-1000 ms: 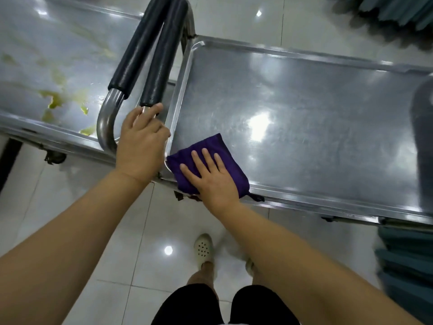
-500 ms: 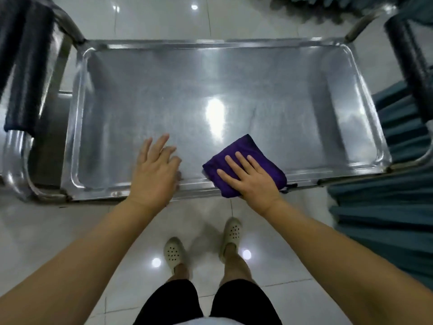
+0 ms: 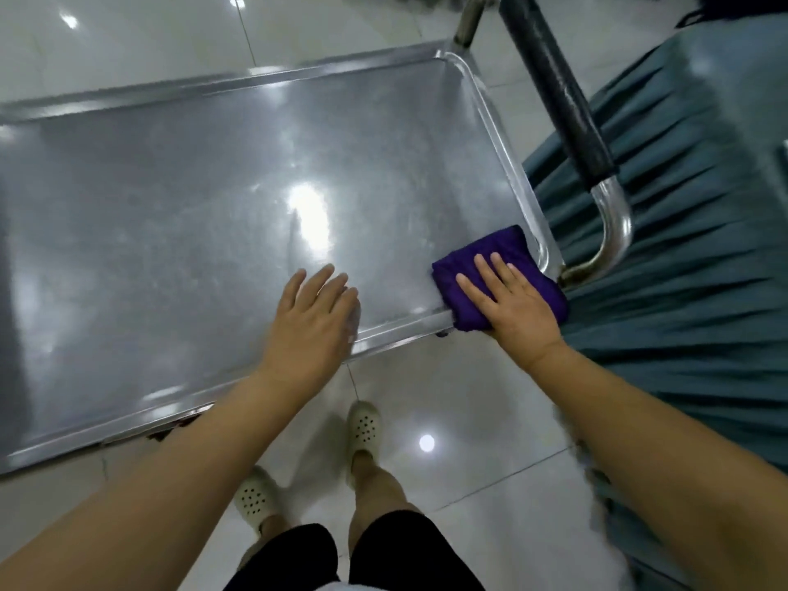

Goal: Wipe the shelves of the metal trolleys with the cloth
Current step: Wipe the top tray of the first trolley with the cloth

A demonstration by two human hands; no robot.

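I read this as the middle of a wiping pass on the top shelf (image 3: pixel 192 232) of the metal trolley, with the stroke at the near right corner. My right hand (image 3: pixel 516 309) lies flat on the folded purple cloth (image 3: pixel 490 247), its fingers (image 3: pixel 490 275) straight and a little spread, pressing down rather than gripping. The cloth sits under the palm and fingers; its far edge shows beyond the fingertips, and its near right part drapes over the shelf's raised rim (image 3: pixel 503 134) at that corner. My left hand (image 3: pixel 311 322) is well to the left of the cloth at the shelf's near edge, fingers (image 3: pixel 317 283) loosely extended and holding nothing. It seems to rest on the metal to steady the trolley, though I cannot be sure it touches. The next move, as I judge it, is to turn the cloth at the corner and draw it along a strip farther in, holding the pressure even so the fold does not bunch against the rim or slip off the edge toward the floor (image 3: pixel 447 411). The padded handle (image 3: pixel 558 91) stands just to the right.
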